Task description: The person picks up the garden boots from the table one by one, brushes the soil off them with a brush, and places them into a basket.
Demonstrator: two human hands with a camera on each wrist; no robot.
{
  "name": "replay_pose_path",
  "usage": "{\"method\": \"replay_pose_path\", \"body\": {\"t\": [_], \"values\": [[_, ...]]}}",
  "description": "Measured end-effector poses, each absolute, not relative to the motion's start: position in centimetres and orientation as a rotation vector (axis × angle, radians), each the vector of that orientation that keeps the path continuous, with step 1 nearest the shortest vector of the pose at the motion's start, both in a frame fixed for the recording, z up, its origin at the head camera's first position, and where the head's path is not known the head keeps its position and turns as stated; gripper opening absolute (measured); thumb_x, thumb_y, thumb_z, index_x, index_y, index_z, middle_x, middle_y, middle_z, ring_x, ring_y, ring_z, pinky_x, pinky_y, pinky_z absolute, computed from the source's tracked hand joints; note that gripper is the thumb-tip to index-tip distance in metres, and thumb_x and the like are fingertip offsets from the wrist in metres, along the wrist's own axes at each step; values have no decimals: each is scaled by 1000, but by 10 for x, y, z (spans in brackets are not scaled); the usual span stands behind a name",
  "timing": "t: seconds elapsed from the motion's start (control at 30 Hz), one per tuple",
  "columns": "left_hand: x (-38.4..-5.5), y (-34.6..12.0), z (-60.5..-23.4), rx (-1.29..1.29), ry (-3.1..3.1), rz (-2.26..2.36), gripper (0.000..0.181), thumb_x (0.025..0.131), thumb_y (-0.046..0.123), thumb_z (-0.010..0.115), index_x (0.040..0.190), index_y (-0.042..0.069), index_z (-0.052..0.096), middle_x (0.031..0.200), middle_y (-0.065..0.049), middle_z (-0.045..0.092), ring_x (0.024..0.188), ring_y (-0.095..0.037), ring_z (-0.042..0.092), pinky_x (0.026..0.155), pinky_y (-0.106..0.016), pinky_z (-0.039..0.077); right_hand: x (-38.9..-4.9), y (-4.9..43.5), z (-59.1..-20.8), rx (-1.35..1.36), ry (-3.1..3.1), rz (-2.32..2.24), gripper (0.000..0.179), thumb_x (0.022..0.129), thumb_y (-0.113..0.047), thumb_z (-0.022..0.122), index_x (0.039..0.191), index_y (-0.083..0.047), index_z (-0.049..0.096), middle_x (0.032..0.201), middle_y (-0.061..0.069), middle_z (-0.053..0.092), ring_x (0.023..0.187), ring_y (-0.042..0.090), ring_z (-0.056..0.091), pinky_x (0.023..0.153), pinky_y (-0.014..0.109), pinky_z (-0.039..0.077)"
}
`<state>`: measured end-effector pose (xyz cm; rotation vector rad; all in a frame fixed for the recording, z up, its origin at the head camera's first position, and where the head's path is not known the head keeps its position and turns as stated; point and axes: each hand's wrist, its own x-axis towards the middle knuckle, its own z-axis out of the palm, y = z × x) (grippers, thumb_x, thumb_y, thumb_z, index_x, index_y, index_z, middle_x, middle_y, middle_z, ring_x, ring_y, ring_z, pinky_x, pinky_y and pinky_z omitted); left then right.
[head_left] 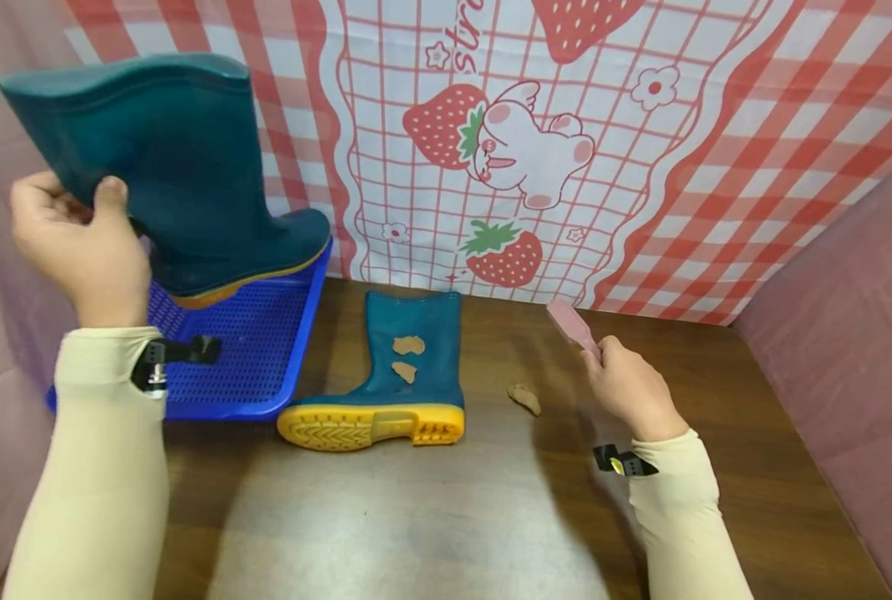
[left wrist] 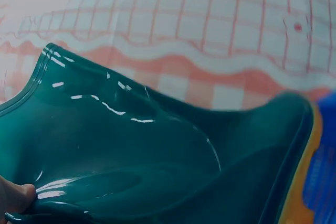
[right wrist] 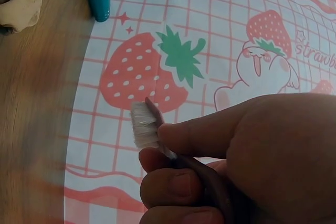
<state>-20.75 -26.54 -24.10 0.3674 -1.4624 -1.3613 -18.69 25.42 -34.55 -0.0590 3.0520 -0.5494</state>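
Boot, teal with a yellow sole [head_left: 191, 175], is gripped at the back of its shaft by the left hand [head_left: 86, 242] and stands tilted over the blue basket [head_left: 243, 358]. It hides the basket's rear part; whether the sole touches the basket cannot be told. The left wrist view shows only a fingertip and thumb portion of this hand, cut by the frame edge, and the boot's opening is also cropped.

The right hand [head_left: 636, 390] is clamped on the handle of a pink brush [head_left: 572, 325], most of that handle being covered; the white bristles show only in the right wrist view. Second boot [head_left: 442, 358] lies on its side on the table [head_left: 431, 525], bearing two brown lumps [head_left: 409, 345]. Third lump [head_left: 523, 399] lies on the table between this boot and the right hand. Both sleeves run out of frame.
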Motion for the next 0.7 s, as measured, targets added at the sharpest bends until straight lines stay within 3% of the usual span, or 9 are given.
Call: {"method": "replay_pose_path", "body": {"t": [0.2, 0.3, 0.53, 0.7], "values": [[-206, -279, -256, 442, -1608, -1106, 6, 98, 14, 69, 101, 19, 66, 85, 21, 52, 78, 3, 50, 75, -20, 38, -185, 257, -344, -48, 3052, -547, 32, 108, -30, 49, 105, 1, 55, 79, 12, 56, 70, 28, 53, 63, 47, 44], [-202, -280, -261, 455, -1658, -1089, 6, 98, 16, 70, 101, 20, 66, 85, 22, 52, 78, 4, 51, 75, -19, 39, -185, 259, -341, -46, 3060, -547, 33, 108, -31, 49, 107, 2, 55, 78, 11, 55, 70, 28, 53, 62, 46, 44], [-197, -287, -267, 562, -1773, -1177, 23, 97, 17, 72, 91, 30, 54, 77, 18, 57, 62, 4, 50, 57, -8, 42, -188, 262, -342, -31, 3061, -531, 36, 108, -33, 47, 111, 2, 55, 82, 14, 59, 73, 30, 55, 64, 50, 45], [-203, -298, -276, 655, -1911, -1217, 25, 95, 20, 73, 93, 34, 53, 78, 22, 55, 67, 7, 51, 64, -10, 42, -191, 262, -346, -40, 3061, -549, 34, 108, -31, 48, 108, 2, 55, 81, 15, 58, 72, 30, 54, 64, 51, 46]]}}
